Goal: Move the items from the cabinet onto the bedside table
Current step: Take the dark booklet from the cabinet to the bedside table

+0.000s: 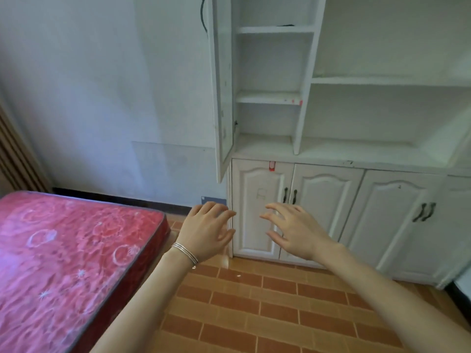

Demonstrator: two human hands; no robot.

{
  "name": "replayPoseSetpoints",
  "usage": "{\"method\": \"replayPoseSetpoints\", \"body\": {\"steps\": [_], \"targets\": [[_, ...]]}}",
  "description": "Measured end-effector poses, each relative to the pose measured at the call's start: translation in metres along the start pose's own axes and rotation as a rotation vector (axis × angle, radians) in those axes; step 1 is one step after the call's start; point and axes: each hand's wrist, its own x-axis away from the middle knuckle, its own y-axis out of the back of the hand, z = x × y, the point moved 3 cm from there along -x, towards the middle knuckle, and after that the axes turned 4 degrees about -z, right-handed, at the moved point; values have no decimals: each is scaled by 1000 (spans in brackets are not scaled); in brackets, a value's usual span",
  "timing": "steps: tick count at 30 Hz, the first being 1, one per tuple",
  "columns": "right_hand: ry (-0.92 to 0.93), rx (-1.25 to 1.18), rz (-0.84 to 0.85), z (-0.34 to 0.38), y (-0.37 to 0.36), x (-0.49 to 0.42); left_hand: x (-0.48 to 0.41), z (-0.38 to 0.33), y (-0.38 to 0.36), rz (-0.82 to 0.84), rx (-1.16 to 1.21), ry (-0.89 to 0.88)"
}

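Note:
A white cabinet [331, 159] fills the right half of the head view, with bare open shelves above and shut lower doors [260, 207] with dark handles [290, 196]. One tall upper door [223, 98] hangs open at the left. My left hand [207, 230], with bracelets at the wrist, and my right hand [295, 230] are both held out in front of the lower left doors, fingers spread, holding nothing and apart from the doors. No items show on the shelves. No bedside table is in view.
A bed with a red patterned mattress [66, 263] takes up the lower left. Brown tiled floor [254, 314] runs between bed and cabinet. A pale wall [114, 98] stands behind, with a dark cable [203, 14] hanging near the cabinet top.

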Motion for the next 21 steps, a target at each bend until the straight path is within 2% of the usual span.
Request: {"method": "replayPoseSetpoints", "body": {"steps": [11,21], "targets": [[-71,87,-140,-79,22,-112,-150,47,-19,-104,-7,-185],[-51,208,-250,-212,30,-190,-294,40,-70,-205,-90,-213]]}}
